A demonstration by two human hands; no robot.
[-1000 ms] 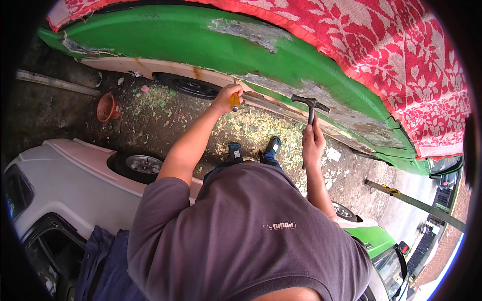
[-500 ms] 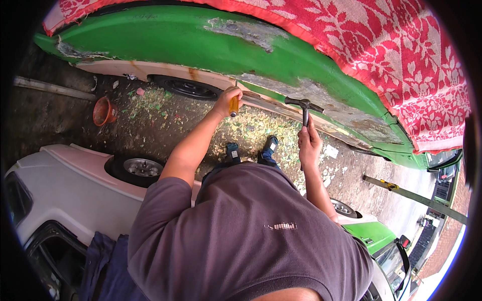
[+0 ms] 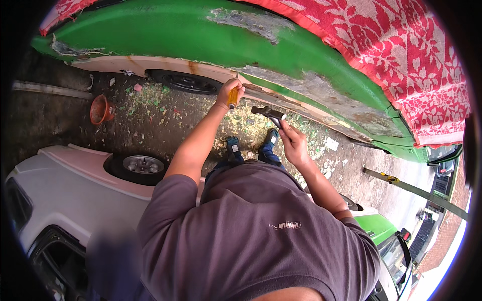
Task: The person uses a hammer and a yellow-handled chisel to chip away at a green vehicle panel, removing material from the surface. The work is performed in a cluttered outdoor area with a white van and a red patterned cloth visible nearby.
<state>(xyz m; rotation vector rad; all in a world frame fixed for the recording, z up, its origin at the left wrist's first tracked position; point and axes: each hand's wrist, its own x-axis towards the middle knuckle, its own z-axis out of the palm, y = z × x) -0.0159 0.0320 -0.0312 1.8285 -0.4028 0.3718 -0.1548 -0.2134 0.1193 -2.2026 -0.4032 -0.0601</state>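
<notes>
My left hand (image 3: 224, 94) is closed around the amber handle of a chisel or screwdriver (image 3: 233, 98); which of the two I cannot tell. Its thin tip points away from me at the lower side of a green car (image 3: 170, 42), by a seam behind the wheel. In my right hand (image 3: 297, 148) is a hammer (image 3: 268, 112), gripped by its handle. The hammer head is to the right of the amber handle's butt, apart from it. Bare grey patches and rusty, flaking paint (image 3: 321, 88) show along the car's side.
A red-and-white patterned cloth (image 3: 391, 60) covers the car's top. Paint chips (image 3: 150, 100) litter the ground around my feet. An orange bucket (image 3: 102, 110) lies tipped at left. Behind me stands a white and pink car (image 3: 85, 175). A metal bar (image 3: 416, 194) extends at right.
My right hand has swung the hammer left and toward me, away from the car's side, and its head has turned toward the amber handle. My left hand keeps nearly the same place.
</notes>
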